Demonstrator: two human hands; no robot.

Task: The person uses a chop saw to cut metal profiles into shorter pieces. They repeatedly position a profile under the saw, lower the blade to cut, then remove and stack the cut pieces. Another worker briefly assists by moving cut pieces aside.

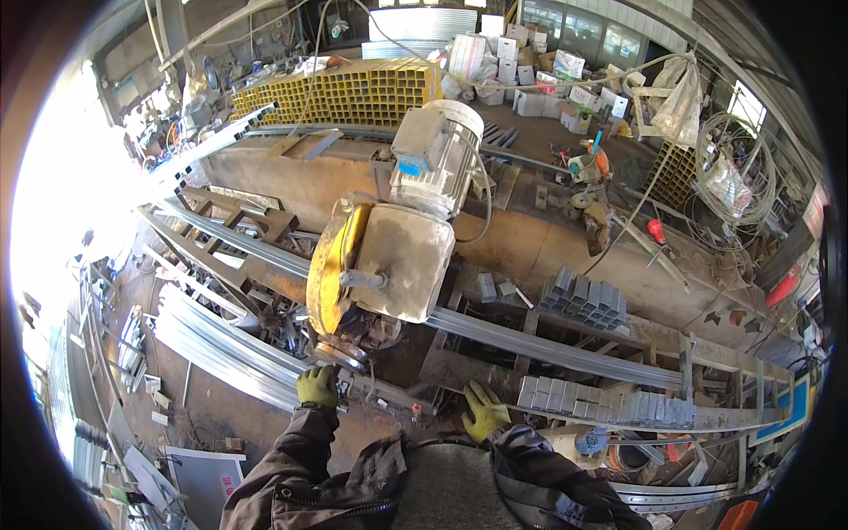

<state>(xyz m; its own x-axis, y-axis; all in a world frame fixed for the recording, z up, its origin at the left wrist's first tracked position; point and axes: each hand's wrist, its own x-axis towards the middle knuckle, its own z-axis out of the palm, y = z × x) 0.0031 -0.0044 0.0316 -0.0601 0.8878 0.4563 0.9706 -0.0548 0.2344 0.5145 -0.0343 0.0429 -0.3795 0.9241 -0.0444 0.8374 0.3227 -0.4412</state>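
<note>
In front of me stands a cut-off saw with a grey motor (437, 155), a dusty metal housing (402, 265) and a yellow blade guard (329, 274). My left hand (318, 387), in a yellow-green glove, is closed at the near edge of a round metal handwheel (343, 355) below the guard; its grip is partly hidden. My right hand (484, 412), gloved alike, rests with outstretched fingers against the dark metal bench (455, 368). Just right of it, short cut square tubes (605, 402) sit in a row. Long steel profiles (565, 349) run across under the saw.
More cut tubes (583, 300) are stacked behind the profiles. Long shiny profiles (225, 340) lie at left beside a ladder-like frame (225, 221). Yellow square tubes (340, 93) are piled at the back. A hanging wire coil (738, 168) and a red-handled tool (655, 231) are at right.
</note>
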